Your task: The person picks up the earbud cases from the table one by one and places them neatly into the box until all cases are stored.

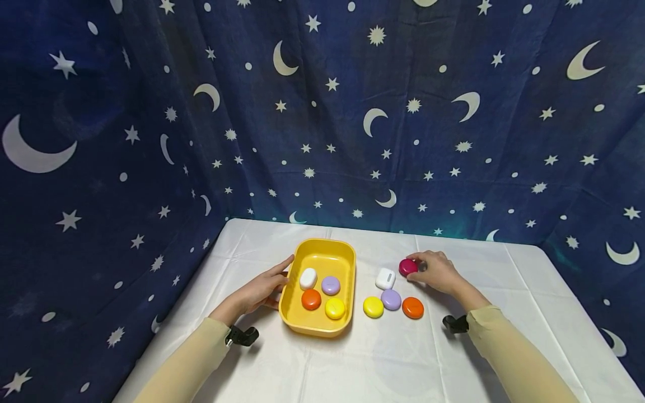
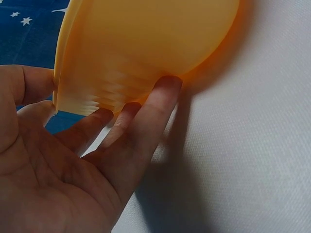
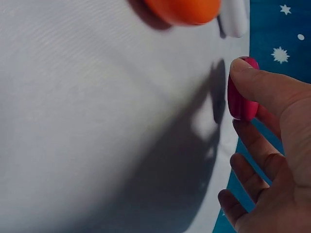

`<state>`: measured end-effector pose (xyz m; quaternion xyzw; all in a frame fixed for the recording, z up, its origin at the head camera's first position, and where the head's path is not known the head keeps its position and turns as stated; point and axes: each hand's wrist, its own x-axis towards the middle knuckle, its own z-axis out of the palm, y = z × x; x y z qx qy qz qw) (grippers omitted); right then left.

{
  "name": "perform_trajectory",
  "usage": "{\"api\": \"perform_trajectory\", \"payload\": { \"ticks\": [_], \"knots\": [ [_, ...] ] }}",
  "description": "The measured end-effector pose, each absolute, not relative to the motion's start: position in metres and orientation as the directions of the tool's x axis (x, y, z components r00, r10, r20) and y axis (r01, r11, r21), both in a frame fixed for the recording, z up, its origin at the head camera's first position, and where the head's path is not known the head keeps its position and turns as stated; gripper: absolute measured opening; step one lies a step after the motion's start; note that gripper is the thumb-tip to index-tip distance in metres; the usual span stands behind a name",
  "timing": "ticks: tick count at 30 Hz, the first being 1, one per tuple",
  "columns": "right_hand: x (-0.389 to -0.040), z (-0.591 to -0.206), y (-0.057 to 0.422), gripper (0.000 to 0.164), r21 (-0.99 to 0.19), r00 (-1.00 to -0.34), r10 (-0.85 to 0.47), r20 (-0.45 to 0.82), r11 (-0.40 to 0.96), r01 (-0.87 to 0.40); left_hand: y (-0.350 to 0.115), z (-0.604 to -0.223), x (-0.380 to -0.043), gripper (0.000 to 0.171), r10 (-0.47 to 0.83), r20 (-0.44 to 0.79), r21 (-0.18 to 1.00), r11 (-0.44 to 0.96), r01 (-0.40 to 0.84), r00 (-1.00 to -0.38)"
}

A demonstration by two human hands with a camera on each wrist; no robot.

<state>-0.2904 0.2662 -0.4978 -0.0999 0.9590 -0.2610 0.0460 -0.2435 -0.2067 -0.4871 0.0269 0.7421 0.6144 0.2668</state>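
Note:
In the head view my right hand (image 1: 437,271) pinches a dark pink, rounded disc-shaped piece (image 1: 407,267) between thumb and fingers. The right wrist view shows this piece (image 3: 243,92) tilted on edge and lifted off the cloth, its shadow apart from it. My left hand (image 1: 259,288) rests against the outer left wall of a yellow tray (image 1: 317,331); its fairly straight fingers touch the wall and rim in the left wrist view. Inside the tray lie a white piece (image 1: 308,278), a purple one (image 1: 330,285), an orange one (image 1: 311,299) and a yellow one (image 1: 335,308).
Right of the tray lie a white rounded piece with a grey slot (image 1: 385,279), a yellow disc (image 1: 373,307), a purple disc (image 1: 391,299) and an orange disc (image 1: 413,308). A white cloth (image 1: 353,369) covers the table. A blue star-and-moon curtain (image 1: 342,179) hangs behind.

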Motion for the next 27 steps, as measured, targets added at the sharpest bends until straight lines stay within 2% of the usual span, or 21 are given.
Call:
{"api": "perform_trajectory", "payload": {
  "ticks": [9,19,27],
  "knots": [
    [-0.290,-0.483,0.256,0.057,-0.548,-0.963,-0.262,0.065,0.797,-0.254,-0.207,-0.487,-0.243,0.067,0.367,-0.360,0.927,0.244,-0.284,-0.858],
    [-0.287,-0.455,0.224,0.057,-0.597,-0.945,-0.309,0.109,0.740,-0.311,-0.205,-0.483,-0.243,0.068,0.363,-0.366,0.923,0.256,-0.287,-0.857],
    [-0.282,-0.442,0.192,0.059,-0.608,-0.937,-0.342,0.078,0.728,-0.316,-0.202,-0.479,-0.242,0.069,0.340,-0.377,0.916,0.272,-0.294,-0.861]
  ]
}}
